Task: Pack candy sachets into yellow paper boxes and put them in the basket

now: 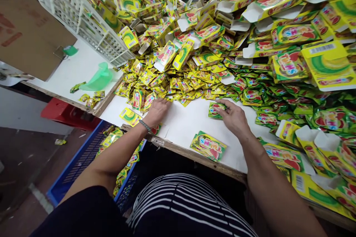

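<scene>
My right hand (235, 116) pinches a green sachet (215, 110) with a watermelon print, just above the white tabletop. My left hand (158, 113) is at the front edge of a heap of small yellow sachets (180, 85). Its fingers are curled down, with a bit of a yellow sachet showing at the fingertips. Between me and the right hand, a flat pair of "TWINS" boxes (208, 146) lies near the table edge. Green sachets (258, 89) are heaped beyond my right hand. Under my left wrist part of a green-and-red piece shows, mostly hidden.
Open-ended yellow boxes (294, 33) are piled high at the back and right, spilling from a white crate (83, 18). A green scoop (98, 79) lies on the left table. Below is a blue basket (75, 166) of packs, near a red stool (66, 113).
</scene>
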`<action>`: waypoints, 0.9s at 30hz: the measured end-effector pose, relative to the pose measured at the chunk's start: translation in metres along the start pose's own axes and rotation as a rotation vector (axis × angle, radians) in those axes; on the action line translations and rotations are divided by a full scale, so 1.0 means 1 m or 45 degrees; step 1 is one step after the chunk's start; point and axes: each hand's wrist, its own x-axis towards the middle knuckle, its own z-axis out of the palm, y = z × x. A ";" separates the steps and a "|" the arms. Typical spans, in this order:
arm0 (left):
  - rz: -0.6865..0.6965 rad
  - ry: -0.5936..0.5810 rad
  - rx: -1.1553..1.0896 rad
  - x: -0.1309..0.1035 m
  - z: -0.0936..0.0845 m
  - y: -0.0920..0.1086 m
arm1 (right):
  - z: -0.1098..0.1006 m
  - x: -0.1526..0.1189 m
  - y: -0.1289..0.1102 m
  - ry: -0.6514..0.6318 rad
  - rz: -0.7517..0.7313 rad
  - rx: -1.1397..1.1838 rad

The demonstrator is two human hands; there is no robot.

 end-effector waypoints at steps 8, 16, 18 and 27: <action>-0.452 0.195 -1.946 0.032 0.002 0.062 | 0.016 0.001 -0.009 0.014 -0.019 0.700; -0.393 0.072 -2.400 0.036 0.014 0.102 | 0.022 -0.004 -0.005 -0.087 -0.046 0.486; -0.397 0.103 -2.427 0.034 0.018 0.106 | 0.023 -0.005 -0.003 -0.090 -0.027 0.497; -0.146 -0.110 -1.989 -0.003 0.008 0.074 | 0.015 -0.014 -0.011 -0.257 0.221 0.796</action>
